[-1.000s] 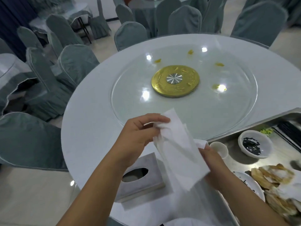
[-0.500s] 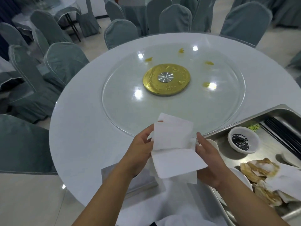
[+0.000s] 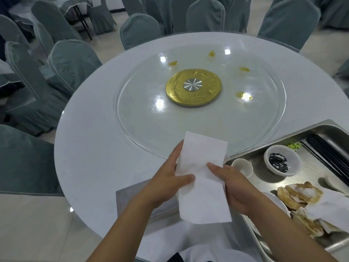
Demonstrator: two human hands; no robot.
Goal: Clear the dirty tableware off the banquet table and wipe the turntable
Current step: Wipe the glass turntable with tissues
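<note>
A folded white paper tissue (image 3: pixel 202 176) is held upright between both hands over the near edge of the round white table (image 3: pixel 86 148). My left hand (image 3: pixel 166 182) pinches its left edge with the thumb on top. My right hand (image 3: pixel 234 188) grips its right edge, thumb across the front. Beyond them lies the glass turntable (image 3: pixel 143 118) with a gold hub (image 3: pixel 193 89) and several yellow sauce smears (image 3: pixel 243 94). A steel tray (image 3: pixel 309 133) at the right holds a small cup (image 3: pixel 242 166), a bowl with dark sauce (image 3: pixel 281 162), black chopsticks (image 3: pixel 328 157) and plates with scraps (image 3: pixel 300 197).
A grey tissue box (image 3: pixel 128 201) sits under my left forearm at the table's near edge. Grey-covered chairs (image 3: pixel 71 63) ring the table on the left and far sides. More covered tables stand at the far left.
The loose tissue has been folded into a neat narrow strip. Both hands have closed in on its edges and dropped lower toward the table's near edge.
</note>
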